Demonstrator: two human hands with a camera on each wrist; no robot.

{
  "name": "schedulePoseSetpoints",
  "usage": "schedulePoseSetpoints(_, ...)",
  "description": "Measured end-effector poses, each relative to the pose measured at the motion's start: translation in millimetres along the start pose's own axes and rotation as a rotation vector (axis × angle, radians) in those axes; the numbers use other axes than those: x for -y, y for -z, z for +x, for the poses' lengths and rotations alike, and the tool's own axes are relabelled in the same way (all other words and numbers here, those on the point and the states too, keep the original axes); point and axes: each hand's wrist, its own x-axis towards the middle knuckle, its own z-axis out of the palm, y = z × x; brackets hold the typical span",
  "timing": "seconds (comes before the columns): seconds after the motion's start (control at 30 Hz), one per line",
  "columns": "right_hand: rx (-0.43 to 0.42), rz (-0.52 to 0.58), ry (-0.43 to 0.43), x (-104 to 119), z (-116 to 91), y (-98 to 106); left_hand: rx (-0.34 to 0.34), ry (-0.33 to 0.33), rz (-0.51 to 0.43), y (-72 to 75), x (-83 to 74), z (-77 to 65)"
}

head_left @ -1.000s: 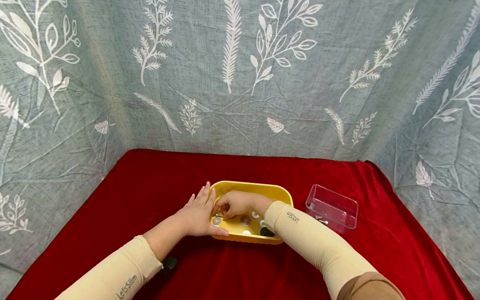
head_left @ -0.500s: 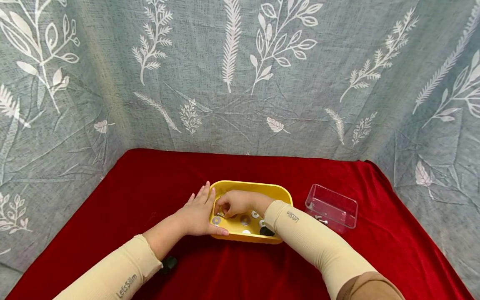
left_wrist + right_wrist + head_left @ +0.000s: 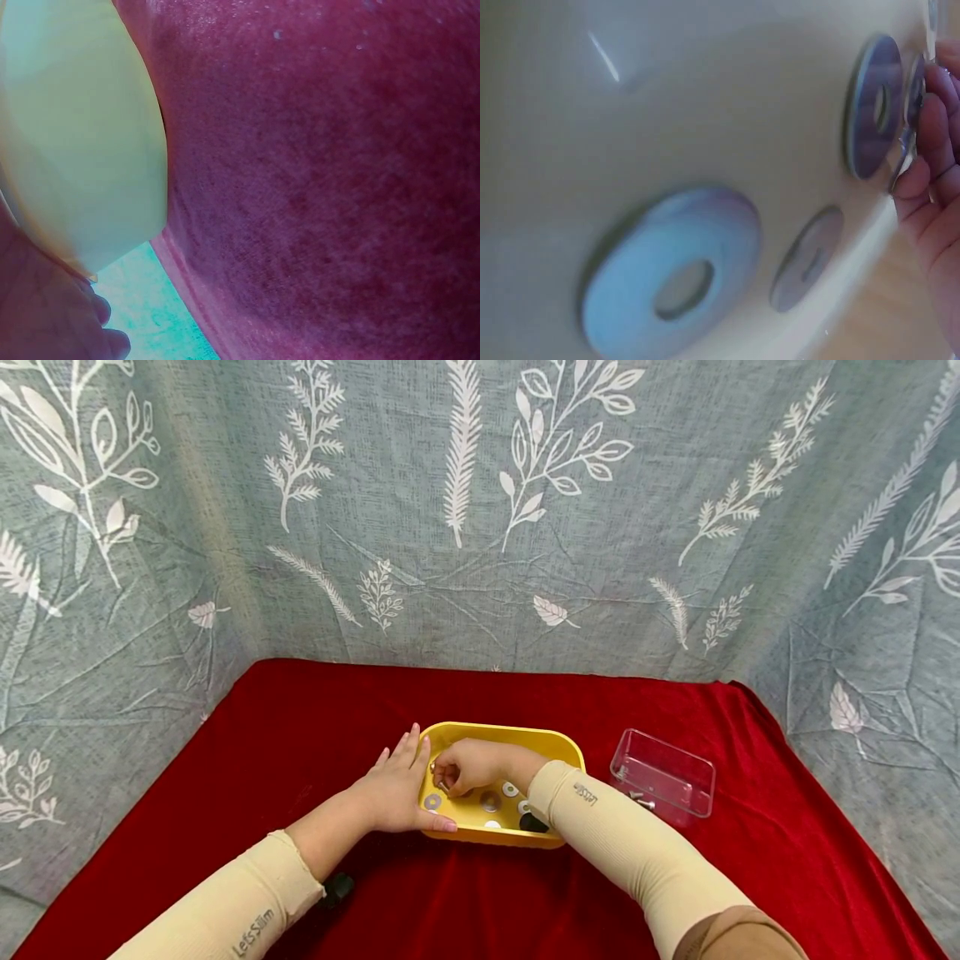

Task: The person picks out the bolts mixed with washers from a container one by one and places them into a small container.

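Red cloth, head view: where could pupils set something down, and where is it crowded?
Bare: the red cloth between the yellow tub and curtain; left of the left hand; before the tub, between dark object and right sleeve. Crowded: inside the tub, with the right hand, washers and a black piece; the gap to the clear box is narrow.

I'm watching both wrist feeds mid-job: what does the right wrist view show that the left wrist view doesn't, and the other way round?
Only the right wrist view shows the flat washers and the right hand, which seems to pinch a small metal piece, too blurred to identify.

Only the left wrist view shows the left hand, the red cloth and a blue-green patch of curtain.

Both share the yellow bin: its inside in the right view, its outer wall in the left.
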Motion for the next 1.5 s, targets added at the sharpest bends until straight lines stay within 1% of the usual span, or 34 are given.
schedulePoseSetpoints(0.23, -0.011, -0.030, -0.020, 2.1, -3.4, 9.4, -0.005, 0.003, 0.012, 1.3, -1.9, -2.2)
schedulePoseSetpoints(0.43, -0.011, -0.045, -0.046, 1.9, -11.8, 18.3, -0.009, 0.008, 0.004, 0.7, -2.4, -3.0)
schedulePoseSetpoints(0.63, -0.061, -0.049, -0.068, 1.4, -25.9, 31.9, -0.003, 0.019, 0.009, -1.0, -1.6, -3.5)
schedulePoseSetpoints(0.77, -0.077, -0.014, -0.065, 1.8, -35.8, 38.7, -0.001, 0.023, 0.010, -1.4, -1.8, -3.8)
schedulePoseSetpoints(1.03, -0.119, 0.065, -0.062, 0.7, -53.9, 45.5, -0.002, 0.025, 0.008, 0.9, -2.4, -5.6)
schedulePoseSetpoints(1.17, -0.151, 0.109, -0.055, -0.7, -62.4, 50.0, -0.005, 0.022, 0.013, 0.8, -2.2, -5.4)
schedulePoseSetpoints(1.33, -0.198, 0.173, -0.024, -3.5, -73.9, 57.6, -0.013, 0.019, 0.013, -0.3, -2.3, -4.8)
schedulePoseSetpoints(1.5, -0.243, 0.220, -0.012, -4.4, -89.8, 68.7, -0.014, 0.019, 0.004, -1.1, -2.2, -3.8)
